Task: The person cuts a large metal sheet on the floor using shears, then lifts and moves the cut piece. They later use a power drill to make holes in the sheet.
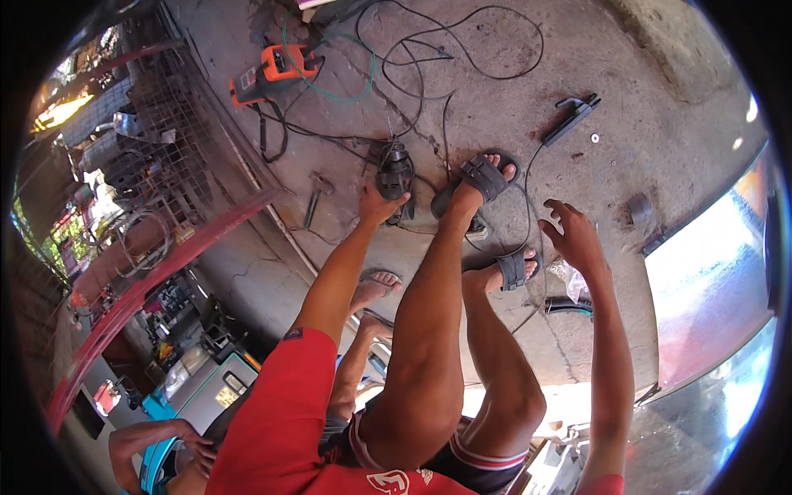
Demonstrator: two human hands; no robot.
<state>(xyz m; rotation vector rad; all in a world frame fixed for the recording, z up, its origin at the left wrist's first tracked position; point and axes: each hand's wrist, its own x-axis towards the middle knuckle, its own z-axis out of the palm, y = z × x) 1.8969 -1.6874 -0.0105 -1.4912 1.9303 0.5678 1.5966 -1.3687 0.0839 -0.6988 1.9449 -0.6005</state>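
My left hand is closed around the rear of a black power drill, whose thin bit points away from me over the concrete floor. The drill is beside my sandalled foot. My right hand hangs above the floor to the right with its fingers apart and slightly bent, holding nothing. Nearest to it are a crumpled clear plastic bag and a short dark metal cylinder. A hammer lies left of the drill.
Black cables loop across the floor beside an orange-and-black machine. A welding electrode holder and a small ring lie far right. Sheet metal stands at right, a red-framed mesh rack at left. Another person's foot is close by.
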